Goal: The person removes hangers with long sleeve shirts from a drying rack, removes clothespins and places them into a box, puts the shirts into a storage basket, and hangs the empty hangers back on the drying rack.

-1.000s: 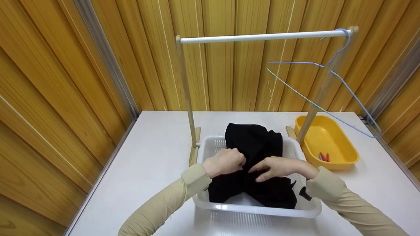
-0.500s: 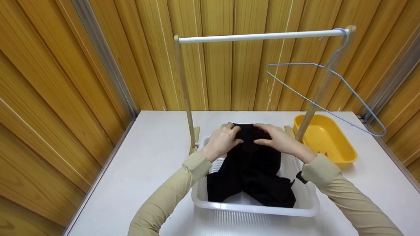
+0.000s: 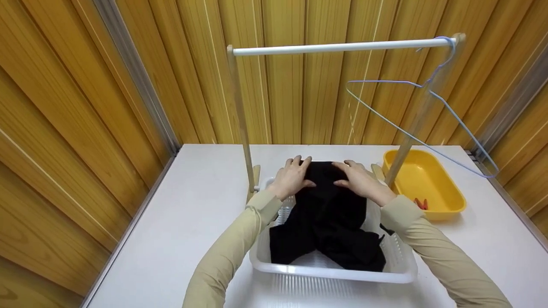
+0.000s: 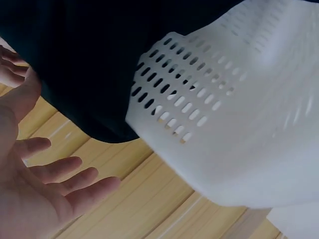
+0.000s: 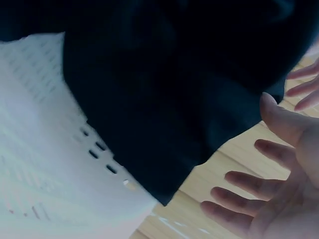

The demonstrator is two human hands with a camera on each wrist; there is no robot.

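Observation:
A black garment (image 3: pixel 329 209) lies bunched in a white plastic basket (image 3: pixel 342 276), its far end draped over the back rim and two parts spread toward the near side. My left hand (image 3: pixel 293 177) is at the garment's far left edge, fingers spread; in the left wrist view the thumb tip meets the black cloth (image 4: pixel 94 64) while the other fingers stay off it. My right hand (image 3: pixel 361 182) mirrors it at the far right edge. In the right wrist view its thumb tip is right at the cloth (image 5: pixel 169 99), with the fingers extended below.
A wooden rack with a white rod (image 3: pixel 342 47) stands around the basket's back. From its right end hangs a blue wire hanger (image 3: pixel 381 115). Behind the right post (image 3: pixel 406 154) sits a yellow tray (image 3: pixel 445 205) holding red clothespins (image 3: pixel 421 204). Wood-patterned panels (image 3: pixel 282 107) wall the table.
Both hands have moved away from the middle of the garment to its far end, and their fingers have spread. Over the last half second they shifted only slightly.

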